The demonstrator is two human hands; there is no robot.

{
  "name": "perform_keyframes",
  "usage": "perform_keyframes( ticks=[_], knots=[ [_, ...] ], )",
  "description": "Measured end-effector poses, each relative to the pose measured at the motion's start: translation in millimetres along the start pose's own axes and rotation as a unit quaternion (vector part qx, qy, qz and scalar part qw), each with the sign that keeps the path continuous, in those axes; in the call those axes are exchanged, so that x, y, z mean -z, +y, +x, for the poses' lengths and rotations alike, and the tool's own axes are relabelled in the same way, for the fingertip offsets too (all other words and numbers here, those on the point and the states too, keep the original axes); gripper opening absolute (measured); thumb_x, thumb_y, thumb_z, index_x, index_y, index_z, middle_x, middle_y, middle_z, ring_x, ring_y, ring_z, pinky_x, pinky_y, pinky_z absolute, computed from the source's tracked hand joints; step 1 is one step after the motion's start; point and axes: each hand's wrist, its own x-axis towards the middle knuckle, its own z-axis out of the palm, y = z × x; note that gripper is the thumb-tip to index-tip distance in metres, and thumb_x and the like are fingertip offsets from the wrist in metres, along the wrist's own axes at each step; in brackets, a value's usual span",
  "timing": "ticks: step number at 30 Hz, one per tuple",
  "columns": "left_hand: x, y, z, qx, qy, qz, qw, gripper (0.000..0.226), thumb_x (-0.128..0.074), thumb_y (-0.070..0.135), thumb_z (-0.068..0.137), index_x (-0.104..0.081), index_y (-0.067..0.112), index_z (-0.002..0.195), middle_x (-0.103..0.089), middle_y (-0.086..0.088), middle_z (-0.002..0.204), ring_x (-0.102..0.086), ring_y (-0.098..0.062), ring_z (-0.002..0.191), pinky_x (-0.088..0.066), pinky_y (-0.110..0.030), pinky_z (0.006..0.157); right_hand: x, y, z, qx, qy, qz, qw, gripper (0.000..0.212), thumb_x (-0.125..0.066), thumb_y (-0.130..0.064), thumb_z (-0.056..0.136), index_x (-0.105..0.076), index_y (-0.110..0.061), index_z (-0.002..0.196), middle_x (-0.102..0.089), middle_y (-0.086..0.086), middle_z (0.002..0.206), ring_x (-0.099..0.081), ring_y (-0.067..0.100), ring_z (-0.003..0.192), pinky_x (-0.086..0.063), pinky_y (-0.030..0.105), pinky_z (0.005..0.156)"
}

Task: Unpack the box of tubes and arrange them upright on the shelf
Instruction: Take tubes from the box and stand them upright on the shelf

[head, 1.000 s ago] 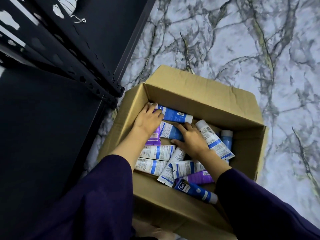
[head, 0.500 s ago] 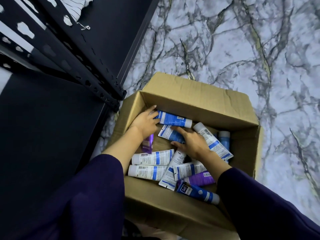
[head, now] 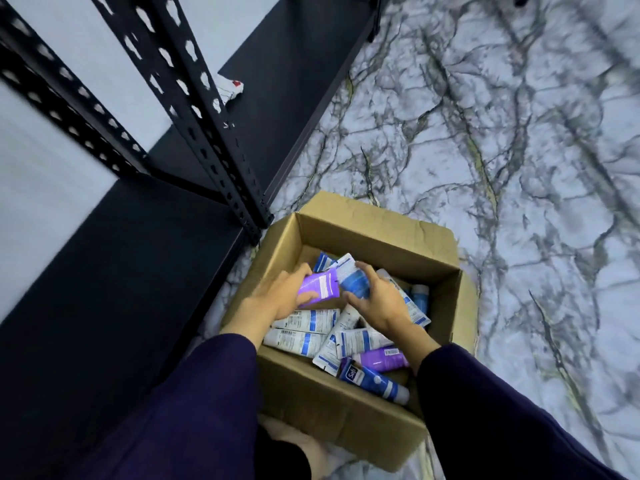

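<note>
Left hand grips a purple plastic tube; right hand grips a blue tube, both above the brown cardboard box (others remain inside). Risk: soft tubes topple on the black metal shelf.

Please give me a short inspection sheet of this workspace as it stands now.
Surface: marble-patterned floor; dark shelf board bare where visible.
Job's things: open cardboard box on the floor beside the rack; many tubes lying flat inside, including a Safi tube.
Clutter: crumpled white wrapper on the lower shelf.
Grip: left hand holds a purple tube; right hand holds a blue tube.
Cables: nothing seen.
Surroundings: black perforated rack post.
</note>
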Motion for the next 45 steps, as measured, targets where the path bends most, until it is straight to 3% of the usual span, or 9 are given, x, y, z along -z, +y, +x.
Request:
perform_keyframes(
  ticks=[4, 8, 13, 21, 24, 27, 35, 41, 45],
  knots=[
    [23.3, 22.8, -47.7, 0.019, 0.113, -0.186, 0.976, 0.039, -0.058, 0.036, 0.092, -0.038, 0.025, 0.124, -0.059, -0.008, 0.118, -0.057, -0.023, 0.096, -0.047, -0.032, 0.079, 35.9, -31.9, -28.9, 0.022, 0.082, 0.092, 0.992, 0.064, -0.065, -0.039, 0.086, -0.036, -0.024, 0.141, -0.059, 0.010, 0.123, -0.057, 0.023, 0.109, -0.048, 0.033, 0.088],
    [63.1, 55.7, -104.7, 0.022, 0.256, -0.319, 0.912, 0.041, -0.056, 0.025, 0.095, -0.038, 0.017, 0.131, -0.061, -0.006, 0.117, -0.060, -0.025, 0.097, -0.045, -0.030, 0.077, 81.1, -79.0, -64.6, 0.089, 0.157, 0.186, 0.966, 0.058, -0.065, -0.035, 0.086, -0.042, -0.021, 0.137, -0.065, 0.004, 0.102, -0.063, 0.020, 0.092, -0.042, 0.023, 0.074],
    [138.4, 88.4, -176.2, -0.014, 0.407, -0.403, 0.820, 0.050, -0.046, 0.010, 0.094, -0.027, 0.023, 0.138, -0.056, -0.004, 0.123, -0.057, -0.021, 0.095, -0.044, -0.027, 0.075, 142.5, -167.8, -102.9, 0.208, 0.223, 0.250, 0.919, 0.054, -0.062, -0.028, 0.086, -0.043, -0.021, 0.136, -0.064, 0.003, 0.116, -0.062, 0.019, 0.100, -0.049, 0.035, 0.089],
    [282.8, 105.0, -301.5, -0.116, 0.601, -0.370, 0.698, 0.053, -0.044, 0.002, 0.097, -0.021, 0.019, 0.142, -0.050, 0.012, 0.116, -0.052, 0.022, 0.090, -0.043, -0.006, 0.082, 218.5, -334.7, -154.4, 0.379, 0.241, 0.309, 0.838, 0.052, -0.061, -0.022, 0.089, -0.043, -0.022, 0.137, -0.063, 0.001, 0.115, -0.061, 0.018, 0.099, -0.048, 0.030, 0.089],
    [327.5, 86.9, -346.9, -0.116, 0.660, -0.325, 0.668, 0.055, -0.045, 0.007, 0.097, -0.020, 0.027, 0.141, -0.050, 0.005, 0.127, -0.054, 0.001, 0.107, -0.044, -0.024, 0.095, 229.5, -395.0, -164.2, 0.435, 0.229, 0.305, 0.816, 0.054, -0.061, -0.023, 0.089, -0.039, -0.024, 0.139, -0.061, 0.003, 0.118, -0.061, 0.020, 0.101, -0.050, 0.034, 0.090],
    [360.0, 56.1, -384.5, -0.096, 0.693, -0.289, 0.653, 0.055, -0.042, 0.004, 0.097, -0.016, 0.028, 0.139, -0.047, -0.008, 0.135, -0.054, -0.016, 0.113, -0.044, -0.029, 0.098, 231.3, -445.8, -171.4, 0.482, 0.207, 0.311, 0.793, 0.058, -0.062, -0.023, 0.089, -0.035, -0.026, 0.140, -0.059, 0.006, 0.120, -0.060, 0.021, 0.104, -0.050, 0.038, 0.093],
    [360.3, -29.8, -422.8, 0.014, 0.719, -0.292, 0.630, 0.069, -0.052, 0.002, 0.094, -0.014, 0.028, 0.145, -0.045, -0.005, 0.141, -0.052, -0.016, 0.115, -0.041, -0.025, 0.090, 211.2, -537.8, -176.3, 0.549, 0.159, 0.301, 0.763, 0.069, -0.060, -0.012, 0.089, -0.025, -0.040, 0.142, -0.050, 0.002, 0.132, -0.052, 0.019, 0.119, -0.043, 0.045, 0.103],
    [359.1, -40.6, -420.5, -0.001, 0.716, -0.291, 0.634, 0.084, -0.056, 0.001, 0.092, -0.005, 0.040, 0.146, -0.036, -0.002, 0.149, -0.046, -0.019, 0.128, -0.044, -0.019, 0.088, 184.3, -567.6, -175.6, 0.578, 0.145, 0.281, 0.753, 0.073, -0.060, -0.011, 0.091, -0.020, -0.034, 0.148, -0.044, -0.002, 0.138, -0.048, 0.013, 0.122, -0.042, 0.040, 0.105],
    [354.9, -40.7, -418.4, -0.009, 0.716, -0.273, 0.642, 0.090, -0.057, 0.001, 0.091, 0.000, 0.044, 0.146, -0.028, 0.000, 0.152, -0.040, -0.015, 0.131, -0.043, -0.011, 0.080, 163.8, -563.0, -175.3, 0.571, 0.147, 0.302, 0.749, 0.075, -0.060, -0.016, 0.092, -0.018, -0.048, 0.145, -0.047, -0.004, 0.141, -0.050, 0.015, 0.124, -0.044, 0.041, 0.104]
  ],
)
